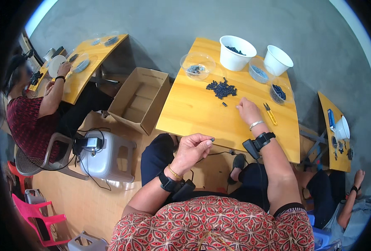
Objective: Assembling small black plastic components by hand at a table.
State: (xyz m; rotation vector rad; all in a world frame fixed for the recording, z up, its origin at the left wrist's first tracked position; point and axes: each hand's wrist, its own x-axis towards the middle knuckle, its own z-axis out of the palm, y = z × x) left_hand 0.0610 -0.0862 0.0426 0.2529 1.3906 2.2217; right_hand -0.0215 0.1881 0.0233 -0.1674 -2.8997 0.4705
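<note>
My left hand [192,153] is raised just off the table's near edge, thumb and forefinger pinching a small dark piece [212,139]. Over the table, my right hand [249,111] has its fingers curled down; whatever they hold, if anything, is hidden. Left of and beyond that hand lies a loose pile of small black parts [221,88], with a single black part [224,104] apart from it. To the right of the hand rests a pair of yellow-handled thread snips [270,114].
Along the wooden table's [185,113] far side stand a white tub [233,62] of black parts, another white tub [280,58] and clear bowls of small parts. A cardboard box [152,106] stands on the floor, left. People sit at tables on both sides.
</note>
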